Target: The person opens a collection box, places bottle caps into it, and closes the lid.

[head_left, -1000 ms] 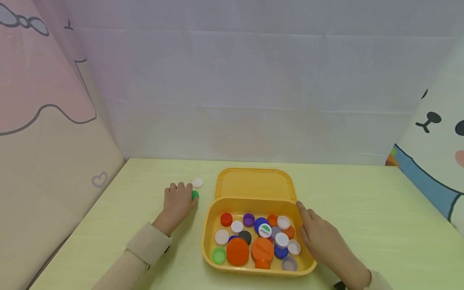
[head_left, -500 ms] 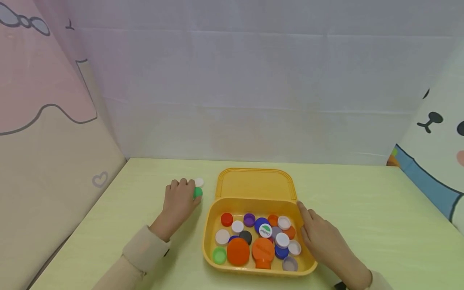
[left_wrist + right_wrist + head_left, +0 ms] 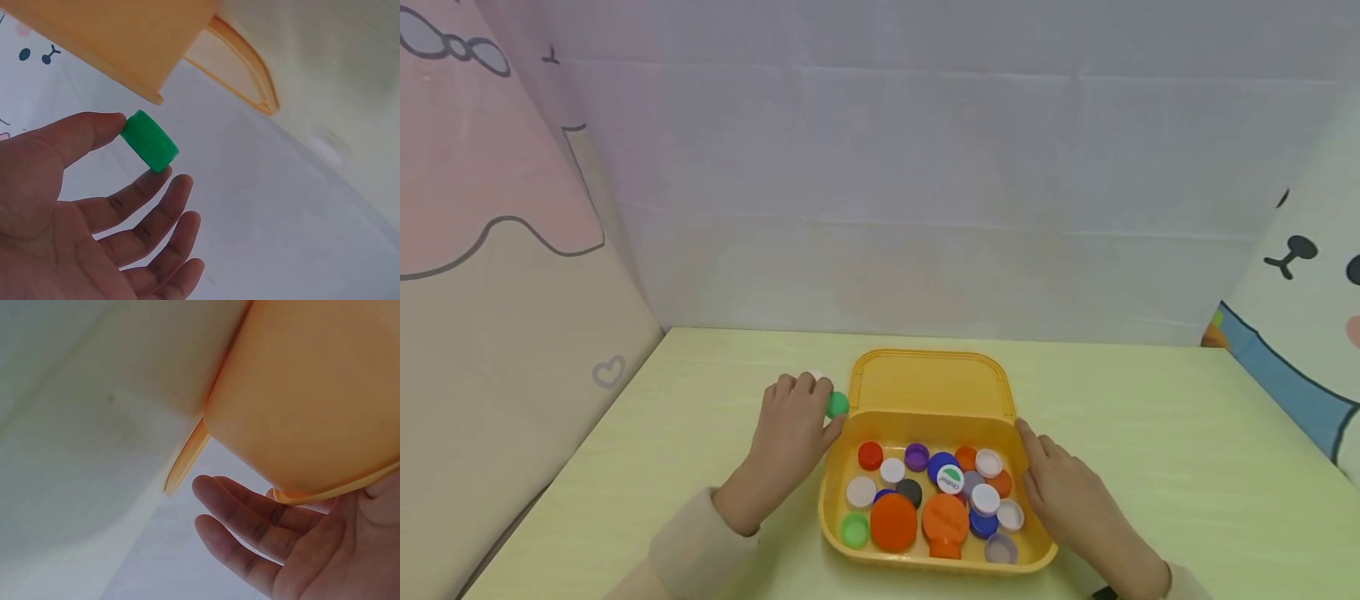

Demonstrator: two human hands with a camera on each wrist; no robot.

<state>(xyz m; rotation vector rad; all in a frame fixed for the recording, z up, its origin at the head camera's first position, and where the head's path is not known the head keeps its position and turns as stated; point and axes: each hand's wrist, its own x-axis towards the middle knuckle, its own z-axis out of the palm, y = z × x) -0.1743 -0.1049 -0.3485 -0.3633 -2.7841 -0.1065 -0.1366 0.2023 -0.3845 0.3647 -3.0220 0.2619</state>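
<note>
My left hand (image 3: 788, 437) pinches a green bottle cap (image 3: 837, 405) between thumb and fingertips, just off the left back corner of a yellow plastic box (image 3: 829, 500). In the left wrist view the green cap (image 3: 150, 142) is held by its edges, with the remaining fingers loosely bent below it. The box stands open, holding several bottle caps in white, blue, orange, red, purple and other colours. On its right rim rests my right hand (image 3: 1067, 492), fingers fairly straight. The right wrist view has the fingers (image 3: 244, 515) beside the box wall (image 3: 300, 406), some of them apart from it.
The box's yellow lid (image 3: 931, 382) lies folded back behind it. A white cap (image 3: 815, 373) lies on the pale green table (image 3: 1150, 433), mostly covered by the left hand. White and printed cloth screens (image 3: 925, 192) enclose the back and sides.
My left hand has moved right, toward the box, carrying the green cap away from beside the white cap. My right hand stays on the rim, and the box keeps its place.
</note>
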